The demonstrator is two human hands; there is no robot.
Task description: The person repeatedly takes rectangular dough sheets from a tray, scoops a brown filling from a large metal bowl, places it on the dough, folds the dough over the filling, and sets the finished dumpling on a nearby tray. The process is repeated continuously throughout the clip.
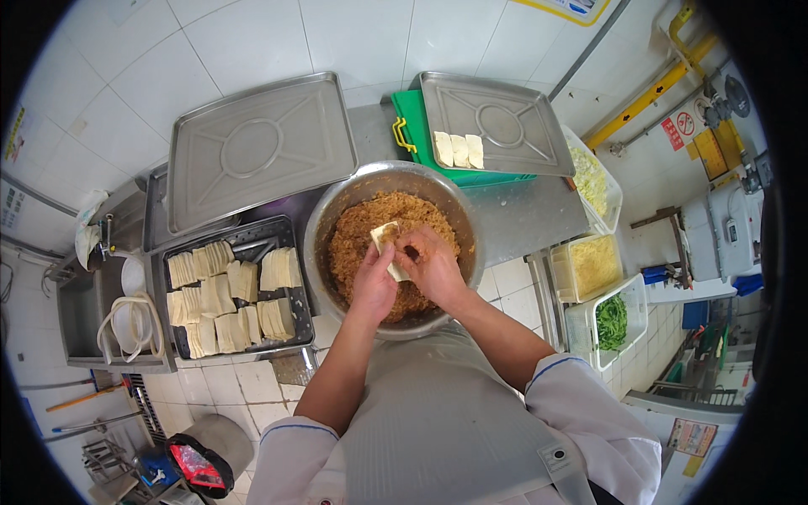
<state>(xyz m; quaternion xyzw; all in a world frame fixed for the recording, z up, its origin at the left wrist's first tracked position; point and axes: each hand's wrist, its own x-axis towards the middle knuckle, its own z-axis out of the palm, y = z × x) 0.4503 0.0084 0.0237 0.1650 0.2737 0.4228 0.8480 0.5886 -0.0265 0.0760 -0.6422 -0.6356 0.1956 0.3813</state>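
Both hands are over a large metal bowl (473, 252) of brown minced filling (353, 221). My left hand (375, 281) holds a pale rectangular slice, perhaps tofu (399, 271), with some filling at its upper end. My right hand (435, 262) touches the slice from the right, its fingers bent and smeared with filling; whether it grips the slice I cannot tell. Left of the bowl, stacks of similar pale slices (218, 297) stand in a dark perforated tray (237, 235). Several pale pieces (459, 150) lie side by side on a metal tray (524, 107) at the upper right.
A bare metal tray (303, 126) leans at the upper left. The right-hand tray rests on a green container (410, 110) with a yellow handle. Farther right are baskets of shredded cabbage (587, 180), yellow shreds (593, 265) and cut greens (611, 322). A sink (79, 328) is far left.
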